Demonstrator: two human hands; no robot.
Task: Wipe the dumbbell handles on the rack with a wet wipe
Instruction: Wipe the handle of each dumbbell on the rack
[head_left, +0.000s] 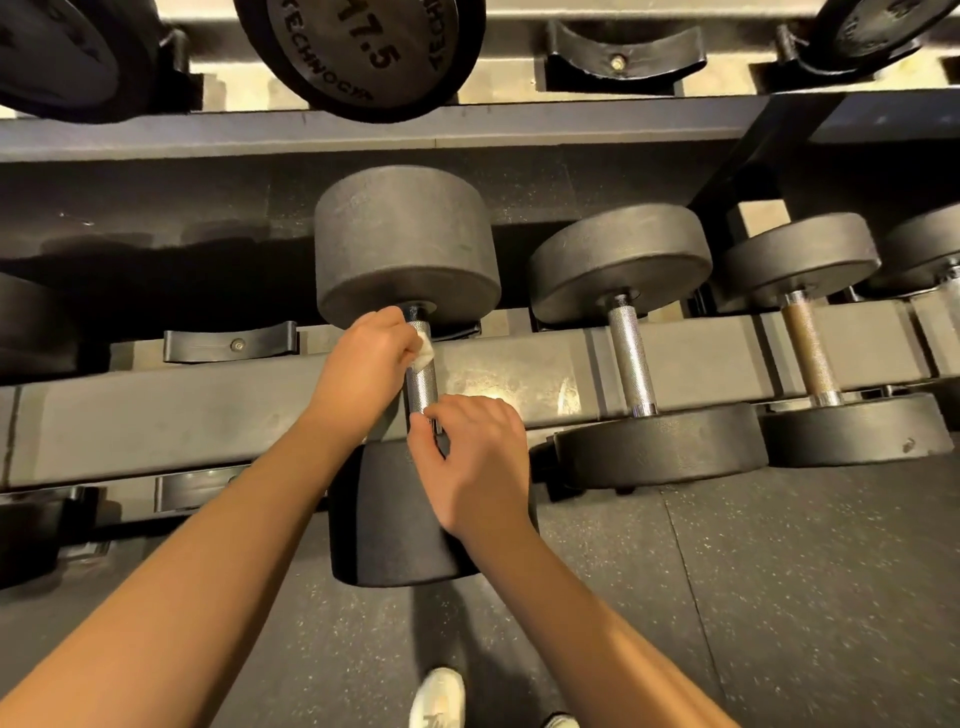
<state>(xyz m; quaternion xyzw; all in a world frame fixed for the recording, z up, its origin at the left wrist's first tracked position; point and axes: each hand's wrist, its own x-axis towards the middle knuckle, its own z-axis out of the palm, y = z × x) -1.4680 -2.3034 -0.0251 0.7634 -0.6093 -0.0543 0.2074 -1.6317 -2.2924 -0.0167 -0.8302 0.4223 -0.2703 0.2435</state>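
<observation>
- The left hand (363, 358) reaches in from the left. Its fingers are curled closed around a crumpled white wet wipe (425, 349) and press it against the knurled chrome handle (422, 387), near the handle's far end.
- That handle belongs to a large black round-headed dumbbell (408, 244). It lies across the grey metal rack rail (208, 410) on the lower tier, with its near head hanging towards the floor.
- The right hand (475, 457) is at the near end of the same handle, with thumb and curled fingers gripping the metal just above the near head.
- On the upper tier, a black round dumbbell head (363, 47) carries raised writing: "17.5" and a brand word beginning "TECHNO"; the rest of the word is hard to read.
- To the right on the lower rail lie a smaller black dumbbell with a chrome handle (631, 358) and, beside it, a black dumbbell with a brownish handle (808, 348).
- To the left of the hands sits a curved black cradle (231, 343).
- Below is dark speckled rubber floor (779, 597), with a white shoe (436, 699) at the bottom edge.
</observation>
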